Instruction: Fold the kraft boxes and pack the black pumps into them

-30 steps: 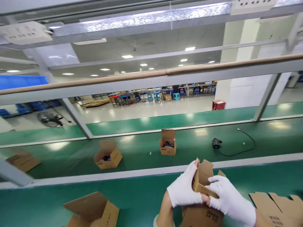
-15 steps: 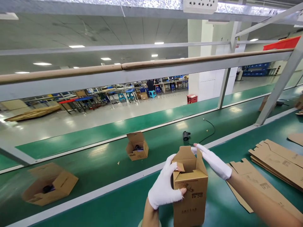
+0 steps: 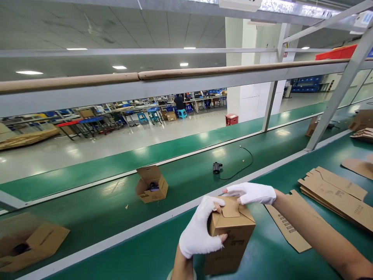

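Note:
A small brown cardboard box [image 3: 230, 247] stands tilted on the green work surface in front of me, with dark print on its near side. My left hand [image 3: 201, 229], in a white fingertip-less glove, grips its left side, the thumb on the printed face and the fingers at the upper edge. My right hand [image 3: 250, 193], gloved the same way, lies over the top with its fingers stretched out, touching the folded-in flaps [image 3: 231, 209]. The inside of the box is hidden.
On the green conveyor [image 3: 180, 198] beyond stand an open box [image 3: 155, 190] with a dark item inside and another open box [image 3: 43, 243] at left. A black cabled device [image 3: 217, 167] lies between them and a metal post [image 3: 335, 89]. Flattened cartons [image 3: 335, 194] are stacked at right.
The upright flaps of the box have come down over its opening under my right hand, which moved left and inward. The box now leans more. Conveyor items appear further left.

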`<action>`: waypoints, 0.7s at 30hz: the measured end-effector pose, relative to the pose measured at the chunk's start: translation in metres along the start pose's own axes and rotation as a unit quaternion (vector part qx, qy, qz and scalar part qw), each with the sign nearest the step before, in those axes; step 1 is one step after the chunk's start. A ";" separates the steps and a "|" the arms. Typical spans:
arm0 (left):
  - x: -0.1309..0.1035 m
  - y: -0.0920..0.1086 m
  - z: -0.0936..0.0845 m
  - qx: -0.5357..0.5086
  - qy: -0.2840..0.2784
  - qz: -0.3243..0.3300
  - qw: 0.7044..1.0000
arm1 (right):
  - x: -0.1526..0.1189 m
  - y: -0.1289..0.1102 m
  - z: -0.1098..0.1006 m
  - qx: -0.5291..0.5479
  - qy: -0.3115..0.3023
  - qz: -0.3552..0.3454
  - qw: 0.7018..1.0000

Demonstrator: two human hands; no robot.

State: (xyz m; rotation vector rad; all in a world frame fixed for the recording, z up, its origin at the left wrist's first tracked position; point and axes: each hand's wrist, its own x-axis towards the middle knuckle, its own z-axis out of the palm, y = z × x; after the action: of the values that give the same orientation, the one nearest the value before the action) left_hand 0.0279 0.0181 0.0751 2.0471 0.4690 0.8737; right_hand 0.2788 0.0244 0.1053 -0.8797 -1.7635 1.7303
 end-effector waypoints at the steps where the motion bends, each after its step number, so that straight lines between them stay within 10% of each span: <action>1: 0.000 0.000 0.001 0.011 -0.006 0.005 1.000 | 0.002 -0.008 0.001 -0.084 -0.001 0.025 0.996; 5: 0.000 0.005 0.002 0.033 -0.021 0.019 0.999 | 0.014 -0.028 0.019 -0.336 -0.017 0.088 0.938; 15: 0.001 0.008 0.001 -0.002 -0.048 -0.021 0.999 | 0.011 -0.007 0.043 -0.560 0.102 0.050 0.821; 19: 0.007 -0.009 -0.002 -0.072 0.115 -0.073 0.988 | -0.010 -0.022 0.050 -0.576 0.243 -0.120 0.772; 21: 0.012 -0.024 -0.001 -0.140 0.263 -0.125 0.947 | -0.017 -0.025 0.063 -0.614 0.218 -0.206 0.730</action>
State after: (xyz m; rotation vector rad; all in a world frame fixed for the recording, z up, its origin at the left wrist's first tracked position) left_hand 0.0349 0.0398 0.0607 1.4459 0.8214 1.2502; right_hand 0.2403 -0.0294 0.1284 -1.0813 -2.3743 -0.1536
